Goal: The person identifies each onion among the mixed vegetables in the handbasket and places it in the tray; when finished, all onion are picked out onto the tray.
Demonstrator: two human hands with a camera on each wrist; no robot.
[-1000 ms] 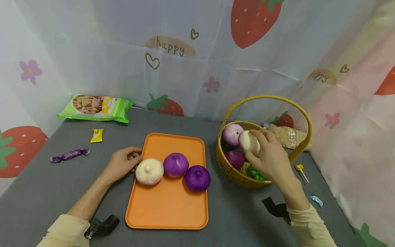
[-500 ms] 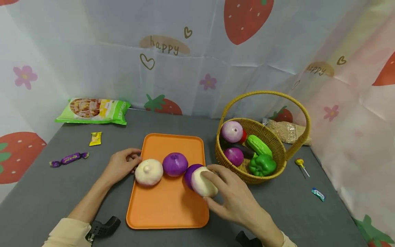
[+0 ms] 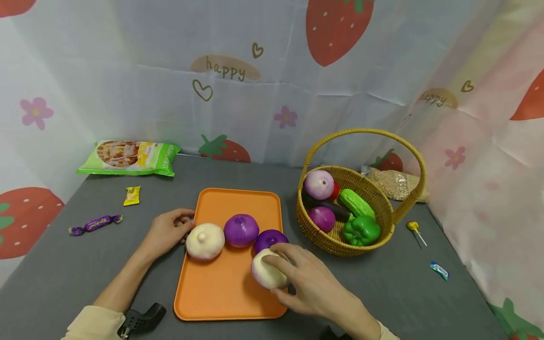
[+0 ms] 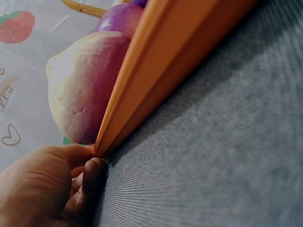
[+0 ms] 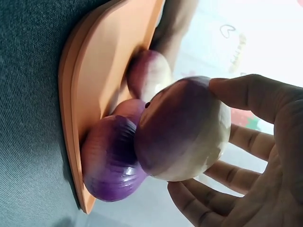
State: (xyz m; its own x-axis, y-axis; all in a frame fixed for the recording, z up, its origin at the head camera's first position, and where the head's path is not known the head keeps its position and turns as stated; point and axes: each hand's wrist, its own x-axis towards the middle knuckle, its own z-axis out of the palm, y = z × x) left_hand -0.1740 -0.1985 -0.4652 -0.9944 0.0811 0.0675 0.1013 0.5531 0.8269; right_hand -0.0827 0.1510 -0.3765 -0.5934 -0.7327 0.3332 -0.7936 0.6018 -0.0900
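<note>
My right hand (image 3: pixel 314 283) holds a white-and-purple turnip (image 3: pixel 266 271) between thumb and fingers, over the right side of the orange tray (image 3: pixel 221 297). In the right wrist view the held turnip (image 5: pixel 180 130) overlaps a purple onion (image 5: pixel 111 161). On the tray, a second turnip (image 3: pixel 205 242) sits at the left edge. A purple onion (image 3: pixel 241 230) lies beside it, and a darker purple onion (image 3: pixel 268 237) is partly hidden behind the held turnip. My left hand (image 3: pixel 167 231) pinches the tray's left rim, as the left wrist view shows at the fingertips (image 4: pixel 94 163).
Right of the tray, a wicker basket (image 3: pixel 316 238) with a tall handle holds a turnip, an onion, an eggplant and green vegetables. A green food bag (image 3: pixel 129 158) lies at the back left. Wrapped candies (image 3: pixel 95 224) and a lollipop (image 3: pixel 414 229) lie on the grey table.
My right hand has taken the turnip out of the basket and carried it left over the tray, then slightly nearer the front. My left hand stays at the tray rim.
</note>
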